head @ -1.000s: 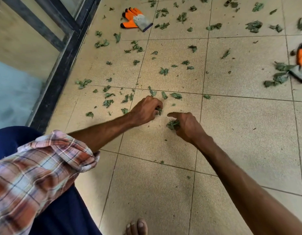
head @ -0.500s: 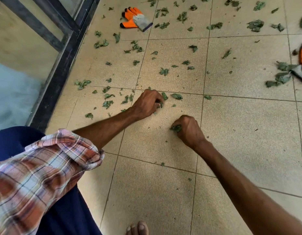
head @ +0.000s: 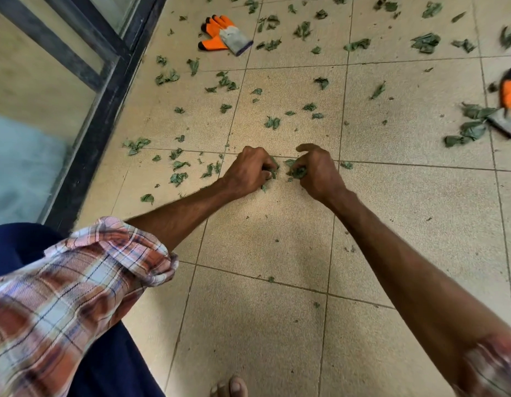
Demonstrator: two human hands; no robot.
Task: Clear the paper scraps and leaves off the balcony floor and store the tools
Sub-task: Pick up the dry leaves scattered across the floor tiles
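From my remote seat I see both hands down on the tiled floor (head: pixel 406 202), close together near a grout line. My left hand (head: pixel 250 170) has its fingers curled in tight, gripping small green leaf bits (head: pixel 273 168) that poke out past the fingertips. My right hand (head: pixel 317 173) is curled too, holding a clump of leaves (head: pixel 299 171) against the palm, with the index finger hooked up above the rest. The two handfuls nearly touch. Most loose leaves (head: pixel 272 122) lie scattered over the tiles beyond the hands and to their left, toward the dark window frame (head: pixel 105 110); a few crumbs sit nearer me. Bigger crumpled leaves (head: pixel 474 130) lie at the far right, just beside an orange and grey glove (head: pixel 510 96) cut off by the edge. A second orange glove (head: pixel 224 34) lies flat at the top, well apart from the hands. My rolled plaid sleeve (head: pixel 91 282) fills the lower left.
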